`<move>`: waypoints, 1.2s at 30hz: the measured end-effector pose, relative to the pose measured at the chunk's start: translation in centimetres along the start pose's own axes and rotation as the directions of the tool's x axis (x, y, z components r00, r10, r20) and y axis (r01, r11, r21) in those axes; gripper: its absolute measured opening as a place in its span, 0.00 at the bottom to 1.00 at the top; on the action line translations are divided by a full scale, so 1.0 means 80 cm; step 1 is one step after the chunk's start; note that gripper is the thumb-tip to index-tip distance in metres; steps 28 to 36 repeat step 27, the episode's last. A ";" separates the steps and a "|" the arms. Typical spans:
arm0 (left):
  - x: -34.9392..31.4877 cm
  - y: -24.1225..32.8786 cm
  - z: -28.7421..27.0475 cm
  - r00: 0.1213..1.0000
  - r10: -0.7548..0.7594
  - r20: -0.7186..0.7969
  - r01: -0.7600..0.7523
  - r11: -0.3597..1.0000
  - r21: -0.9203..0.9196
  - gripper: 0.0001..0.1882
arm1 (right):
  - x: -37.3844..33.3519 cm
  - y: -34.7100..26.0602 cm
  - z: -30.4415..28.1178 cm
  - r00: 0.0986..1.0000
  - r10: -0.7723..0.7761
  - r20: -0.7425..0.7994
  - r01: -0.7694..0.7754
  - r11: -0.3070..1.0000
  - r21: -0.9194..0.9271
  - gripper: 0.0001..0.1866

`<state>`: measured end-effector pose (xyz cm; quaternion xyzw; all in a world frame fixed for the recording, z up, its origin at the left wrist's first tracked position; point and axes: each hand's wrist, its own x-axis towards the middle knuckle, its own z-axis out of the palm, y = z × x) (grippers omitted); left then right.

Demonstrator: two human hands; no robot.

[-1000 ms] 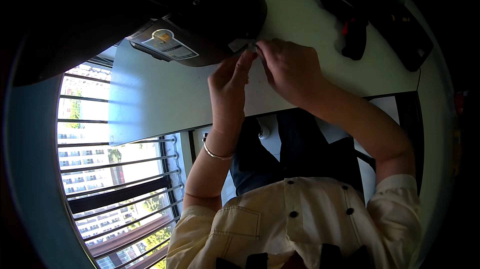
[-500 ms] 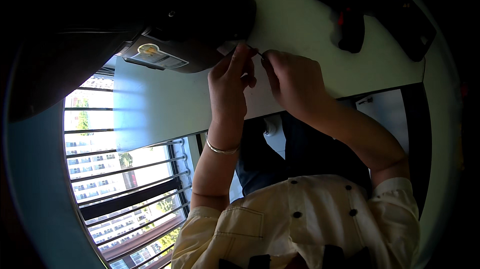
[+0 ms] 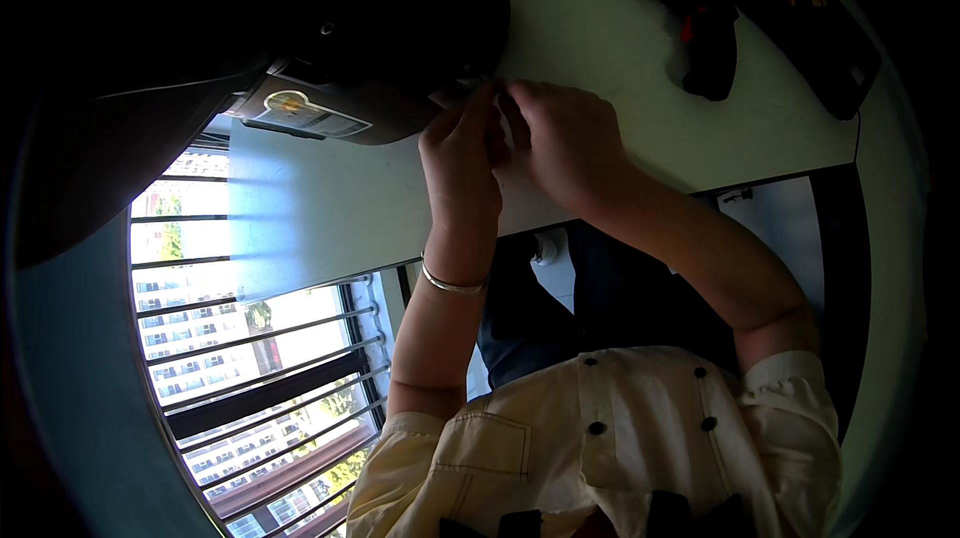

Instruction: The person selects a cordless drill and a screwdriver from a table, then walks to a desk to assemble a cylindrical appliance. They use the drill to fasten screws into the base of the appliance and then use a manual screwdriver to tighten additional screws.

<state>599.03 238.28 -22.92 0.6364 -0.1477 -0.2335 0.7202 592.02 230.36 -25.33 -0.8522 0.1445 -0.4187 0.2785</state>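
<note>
Both hands meet at the front lower edge of the big dark rounded plastic appliance [image 3: 330, 28] that sits on the white matte tabletop [image 3: 600, 48], upper left of view.

Left hand [image 3: 462, 160]: fingers curled up, tips pinched narrow at the appliance's edge. Right hand [image 3: 565, 143]: same, fingertips pressed in toward the left's. Something small may sit between them, but it is hidden; can't tell what, or whether either hand actually holds anything.

Handling, my read: the appliance looks bulky and rigid, hard smooth shell, likely heavy. Not a fingertip lift; take it under the base or by the body with both palms. Glossy surface could be slippery. Whatever is at the pinch point looks tiny, so it's a fine fingertip job and easy to drop.

Materials around:
- tan oval sticker label [image 3: 300, 115] on the appliance's underside panel, flat and papery
- thin silver metal bangle [image 3: 452, 285] on the left wrist
- black pistol-shaped power screwdriver with a red switch [image 3: 690, 8] lying on the table, well apart to the right
- flat dark rectangular case [image 3: 810, 23] just beyond it, detail too dark
- barred window [image 3: 250, 378] lower left, thin metal bars
- cream buttoned shirt sleeves [image 3: 640, 428], soft cloth
</note>
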 end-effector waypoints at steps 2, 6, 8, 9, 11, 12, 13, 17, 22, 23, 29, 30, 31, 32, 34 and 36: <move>0.002 -0.001 0.001 1.000 -0.007 -0.013 0.006 0.999 -0.039 0.09 | 0.000 0.001 0.002 1.000 -0.012 -0.026 0.012 1.000 0.017 0.06; 0.003 -0.002 0.004 1.000 -0.018 0.003 0.018 0.993 -0.114 0.08 | 0.000 0.000 0.002 1.000 -0.008 -0.022 0.008 1.000 -0.006 0.06; 0.002 -0.002 0.004 1.000 -0.027 -0.002 0.027 0.991 -0.133 0.08 | 0.001 0.000 0.005 1.000 -0.020 -0.023 0.019 1.000 -0.015 0.06; 0.002 -0.002 0.003 1.000 -0.029 -0.001 0.029 0.990 -0.140 0.08 | 0.001 -0.001 0.005 1.000 -0.018 -0.017 0.018 0.999 -0.033 0.06; 0.003 -0.003 0.003 0.999 -0.031 0.008 0.032 0.986 -0.161 0.08 | 0.001 -0.002 0.005 1.000 -0.015 -0.006 0.014 0.998 -0.069 0.05; 0.003 -0.003 0.003 0.999 -0.031 0.017 0.033 0.984 -0.173 0.08 | 0.001 -0.002 0.006 1.000 -0.018 -0.009 0.017 0.996 -0.092 0.05; 0.003 -0.003 0.003 0.999 -0.031 0.025 0.035 0.982 -0.186 0.08 | 0.001 -0.001 0.008 1.000 -0.022 -0.012 0.020 0.993 -0.114 0.05; 0.002 0.000 0.006 0.999 -0.042 0.001 0.042 0.979 -0.201 0.08 | 0.001 -0.003 0.008 0.998 -0.062 0.003 0.062 0.979 -0.195 0.05; 0.004 0.000 -0.001 0.999 -0.035 0.012 0.036 0.982 -0.185 0.08 | 0.008 -0.004 -0.006 0.923 0.268 0.276 -0.336 0.910 0.243 0.08; 0.005 -0.001 -0.002 0.999 -0.045 0.018 0.047 0.979 -0.197 0.08 | 0.011 -0.004 -0.011 0.826 0.368 0.428 -0.515 0.800 0.306 0.09; 0.012 -0.005 -0.005 0.996 -0.074 0.054 0.085 0.968 -0.237 0.10 | 0.013 0.014 -0.009 0.785 0.386 0.484 -0.599 0.673 0.434 0.15; 0.012 -0.005 -0.005 0.996 -0.074 0.054 0.085 0.968 -0.237 0.10 | 0.013 0.014 -0.009 0.785 0.386 0.484 -0.599 0.673 0.434 0.15; 0.012 -0.005 -0.005 0.996 -0.074 0.054 0.085 0.968 -0.237 0.10 | 0.013 0.014 -0.009 0.785 0.386 0.484 -0.599 0.673 0.434 0.15; 0.012 -0.005 -0.005 0.996 -0.074 0.054 0.085 0.968 -0.237 0.10 | 0.013 0.014 -0.009 0.785 0.386 0.484 -0.599 0.673 0.434 0.15; 0.012 -0.005 -0.005 0.996 -0.074 0.054 0.085 0.968 -0.237 0.10 | 0.013 0.014 -0.009 0.785 0.386 0.484 -0.599 0.673 0.434 0.15; 0.012 -0.005 -0.005 0.996 -0.074 0.054 0.085 0.968 -0.237 0.10 | 0.013 0.014 -0.009 0.785 0.386 0.484 -0.599 0.673 0.434 0.15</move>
